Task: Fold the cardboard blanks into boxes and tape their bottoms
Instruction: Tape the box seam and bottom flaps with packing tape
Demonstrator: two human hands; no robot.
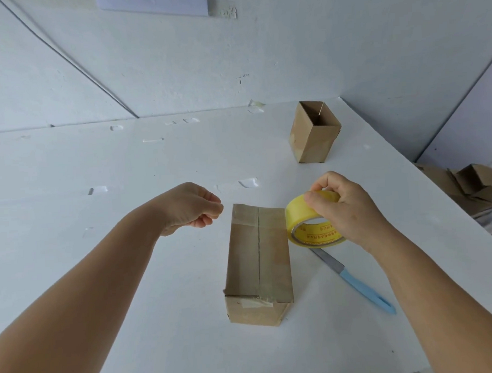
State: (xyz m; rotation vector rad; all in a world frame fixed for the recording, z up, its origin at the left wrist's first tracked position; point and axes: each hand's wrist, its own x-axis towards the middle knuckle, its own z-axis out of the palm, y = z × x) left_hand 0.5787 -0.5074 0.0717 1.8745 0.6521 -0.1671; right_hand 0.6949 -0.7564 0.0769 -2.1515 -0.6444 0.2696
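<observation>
Now box [258, 259] sits bottom-up mid-table [102, 277], light, thin, dentable, so hold its side walls; right hand [350, 210] grips tape roll [311, 225] at its right edge, left hand [192, 207] curled near, maybe pinching tape end, can't tell.

box [259, 259]: brown cardboard, dark centre seam, glossy clear tape strips | far box [314, 135]: brown, darker inside | tape roll [311, 220]: translucent yellow, yellow core with red print | knife [365, 288]: light blue handle, grey blade | worktop [125, 169]: white | wall [177, 62]: white, thin dark line | cardboard pile [470, 187]: brown
</observation>
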